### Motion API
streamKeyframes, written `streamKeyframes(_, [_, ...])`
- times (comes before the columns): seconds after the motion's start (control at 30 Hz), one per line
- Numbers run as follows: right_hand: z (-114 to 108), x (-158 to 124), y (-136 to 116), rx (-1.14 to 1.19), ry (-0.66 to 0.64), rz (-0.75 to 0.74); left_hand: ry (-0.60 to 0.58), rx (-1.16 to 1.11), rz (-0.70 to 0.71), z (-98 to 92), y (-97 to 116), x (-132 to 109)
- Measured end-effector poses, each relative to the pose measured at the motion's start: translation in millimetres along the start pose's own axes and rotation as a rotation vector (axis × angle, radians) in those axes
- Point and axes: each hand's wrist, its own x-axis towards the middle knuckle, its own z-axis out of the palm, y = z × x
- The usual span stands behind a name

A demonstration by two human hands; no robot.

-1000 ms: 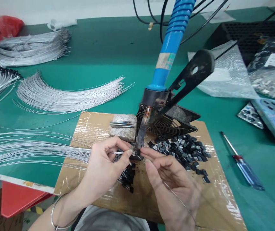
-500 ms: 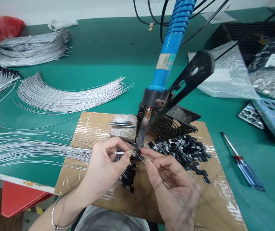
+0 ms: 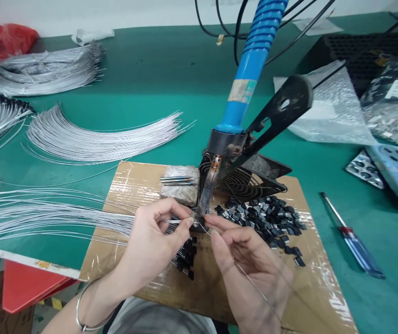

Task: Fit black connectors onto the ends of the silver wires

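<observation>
In the head view, the left hand (image 3: 153,246) has thumb and forefinger closed in a pinch on a thin silver wire (image 3: 172,221). The wire's free end points right, toward the metal tip of the soldering iron (image 3: 206,192). The right hand (image 3: 251,264) faces it from the other side, fingertips pressed together on a fine solder strand (image 3: 254,285) that trails back across the palm toward the lower right. Both sets of fingertips meet just beneath the iron's tip, where a small black part (image 3: 199,226) sits; whether the wire touches it I cannot tell. The iron's blue handle (image 3: 251,69) leans up and to the right, propped in a black stand (image 3: 275,111). All this happens over a taped cardboard sheet (image 3: 310,287) lying on the green bench (image 3: 171,83). A heap of small black components (image 3: 268,220) lies on the sheet just right of the hands, and a few more (image 3: 185,260) lie under the left hand. A long bundle of silver wires (image 3: 45,218) fans in from the left. A grey block (image 3: 179,188) carrying metal pins sits just left of the iron's tip. A red-handled screwdriver (image 3: 354,241) lies well apart, on the right.
</observation>
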Motion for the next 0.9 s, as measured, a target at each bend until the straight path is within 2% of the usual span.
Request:
streamKeyframes(0.7, [5.2, -1.6, -5.0, -0.081, 0.029, -0.050, -0.016, 0.028, -0.017, -0.4, -0.1, 1.6])
streamKeyframes(0.9, [6.1, -2.8, -4.1, -0.133, 0.083, -0.072, -0.007, 0.000, 0.006, -0.4, 0.1, 0.1])
